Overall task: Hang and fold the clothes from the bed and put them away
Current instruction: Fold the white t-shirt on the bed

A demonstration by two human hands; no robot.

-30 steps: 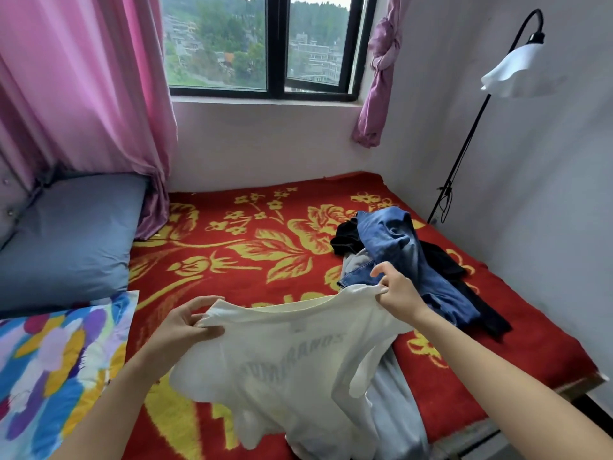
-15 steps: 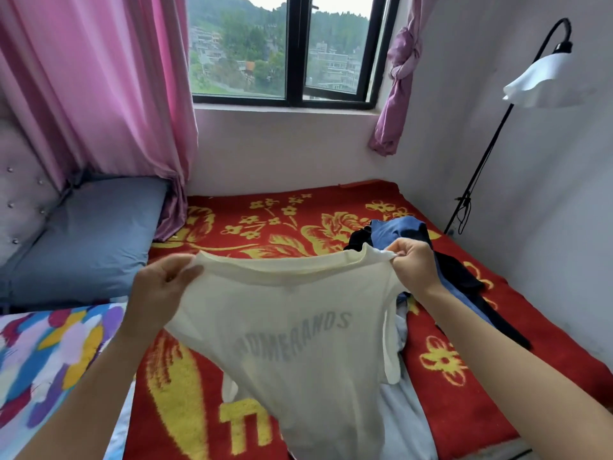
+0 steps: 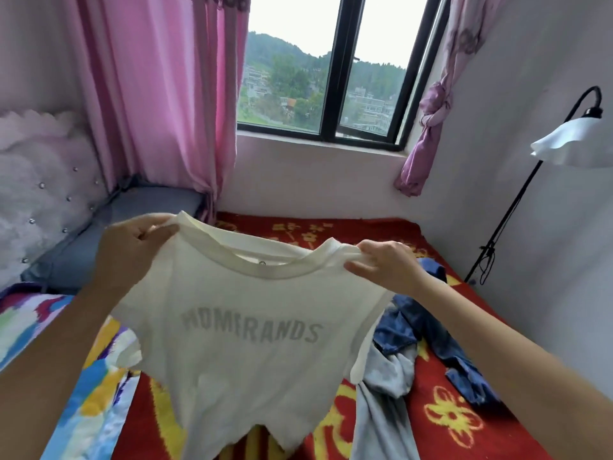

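Above the bed (image 3: 365, 234), you hold the white T-shirt (image 3: 238, 343) spread by its shoulders: your left hand (image 3: 132, 247) pinches the left shoulder, your right hand (image 3: 384, 263) the right. Its hem hangs free over the red blanket. Blue and grey clothes (image 3: 414, 340) lie heaped just right of it, near the wall-side edge.
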